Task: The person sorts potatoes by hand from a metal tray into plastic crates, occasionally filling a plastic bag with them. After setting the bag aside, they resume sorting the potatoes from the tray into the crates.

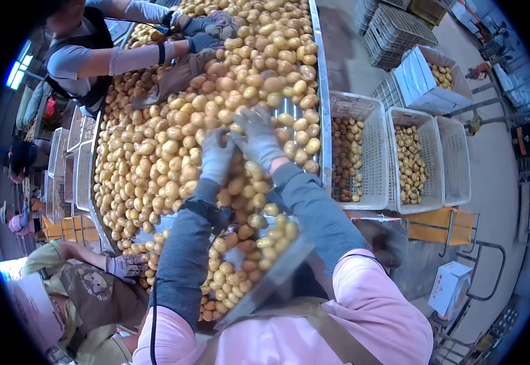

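Observation:
Many yellow-brown potatoes (161, 140) cover a long metal-edged table. My left hand (217, 157), in a grey glove, rests among them near the middle, its fingers bent over potatoes. Just to its right is my right hand (259, 139), also gloved, palm down with its fingers spread over the potatoes. The two hands nearly touch at the thumbs. Whether the left fingers hold a potato is hidden. Bare metal shows between potatoes right of my right hand.
A co-worker (82, 61) reaches over the table's far left with gloved hands beside a grey cloth (170, 82). Another person (88, 292) has a gloved hand at the near left edge. Right of the table stand white crates (374, 152) with potatoes and a white box (423, 79).

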The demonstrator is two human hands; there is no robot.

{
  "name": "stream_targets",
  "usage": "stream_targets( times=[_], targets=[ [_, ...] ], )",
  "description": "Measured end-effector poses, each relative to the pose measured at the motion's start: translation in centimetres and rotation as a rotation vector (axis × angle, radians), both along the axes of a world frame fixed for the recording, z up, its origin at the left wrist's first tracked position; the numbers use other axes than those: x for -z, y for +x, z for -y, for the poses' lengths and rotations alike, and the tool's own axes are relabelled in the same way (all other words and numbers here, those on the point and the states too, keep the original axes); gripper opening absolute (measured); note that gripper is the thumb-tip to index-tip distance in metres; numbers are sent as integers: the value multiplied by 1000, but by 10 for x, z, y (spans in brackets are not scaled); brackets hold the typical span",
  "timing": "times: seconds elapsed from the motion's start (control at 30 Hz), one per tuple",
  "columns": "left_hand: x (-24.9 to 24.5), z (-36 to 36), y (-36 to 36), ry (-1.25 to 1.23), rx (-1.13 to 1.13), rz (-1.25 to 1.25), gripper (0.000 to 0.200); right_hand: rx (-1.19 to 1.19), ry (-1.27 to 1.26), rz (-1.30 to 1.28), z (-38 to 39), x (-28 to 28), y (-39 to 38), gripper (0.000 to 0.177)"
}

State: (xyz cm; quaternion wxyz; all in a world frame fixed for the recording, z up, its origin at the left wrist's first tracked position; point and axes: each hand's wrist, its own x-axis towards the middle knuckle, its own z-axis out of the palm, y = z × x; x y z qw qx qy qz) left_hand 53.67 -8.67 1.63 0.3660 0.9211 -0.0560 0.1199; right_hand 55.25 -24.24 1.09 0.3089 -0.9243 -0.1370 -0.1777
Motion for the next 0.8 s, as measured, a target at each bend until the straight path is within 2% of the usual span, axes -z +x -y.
stream_targets(
  times=[0.07,0.1,0.13,0.17,0.2,0.23,0.27,0.33,0.37,0.43,0.47,0.5,0.53,0.57,0.6,0.63,0.67,0.7,0.77,0.8],
  targets=[
    [-6,-5,-20,-33,-2,47,30,-20,-36,7,0,-4,-15,52],
    [-13,-8,-32,-98,-13,59,30,-132,-38,-105,2,-25,-31,54],
    [-11,-17,-41,-112,-13,110,30,-224,-12,-46,1,-16,-39,54],
    [-12,-22,-54,-209,-101,98,28,-329,21,19,-2,-6,-44,54],
    [-38,-20,-74,-286,-204,58,28,-339,104,-26,4,-23,-49,51],
    [-19,-41,-85,-236,-199,247,29,-374,194,-50,14,-43,-39,49],
    [-16,-55,-103,-262,-280,159,31,-359,351,-25,22,-41,-15,43],
    [-49,-65,-145,-461,-289,150,29,-120,351,-175,57,-57,36,36],
    [-52,-69,-166,-556,-253,85,29,-133,359,79,73,-31,74,44],
    [-41,-76,-207,-888,-413,-304,28,59,-65,-127,87,-24,101,61],
    [-6,-91,-225,-532,-195,-75,28,66,-186,-45,79,-7,111,67],
    [5,-83,-248,-798,-279,-107,30,64,-324,15,73,13,117,74],
    [-11,-74,-270,-746,-256,-150,31,152,-333,-27,59,3,100,76],
    [-21,-69,-286,-661,-250,-212,28,190,-133,-130,49,-10,78,74],
    [-32,-64,-300,-567,-245,-259,26,93,-217,-301,39,1,75,71],
    [-37,-60,-308,-579,-260,-311,24,4,-275,-444,27,7,74,68],
    [-42,-56,-314,-684,-295,-381,22,37,-246,-267,13,10,50,64],
    [-41,-50,-320,-1030,-416,-469,20,64,-206,-80,-5,8,30,61],
    [-45,-46,-323,-1414,-475,-581,22,-132,66,-22,-37,5,11,54],
    [-49,-42,-325,-1608,-507,-635,24,-179,-35,-49,-53,-18,-5,49]
  ],
)
